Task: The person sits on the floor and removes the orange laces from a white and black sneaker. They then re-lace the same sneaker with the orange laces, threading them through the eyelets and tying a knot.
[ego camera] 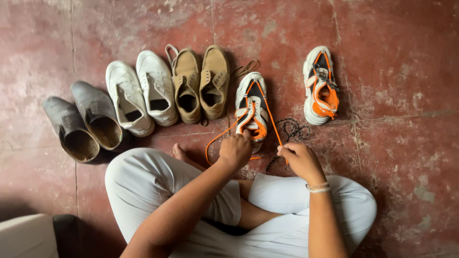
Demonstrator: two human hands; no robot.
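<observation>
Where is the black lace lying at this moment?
In the head view, the black lace lies loose on the red floor, just beyond the right hand, between the two orange and white sneakers.

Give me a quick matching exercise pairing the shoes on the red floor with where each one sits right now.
Things:
1. Pair of grey slip-on shoes
2. Pair of white sneakers
3. Orange, black and white sneaker with loose orange lace
4. Matching orange, black and white sneaker, laced

Places:
A. Between the grey and tan pairs
B. Alone, far right
C. Far left of the row
D. In front of both hands

Pairs: 1-C, 2-A, 3-D, 4-B
</observation>
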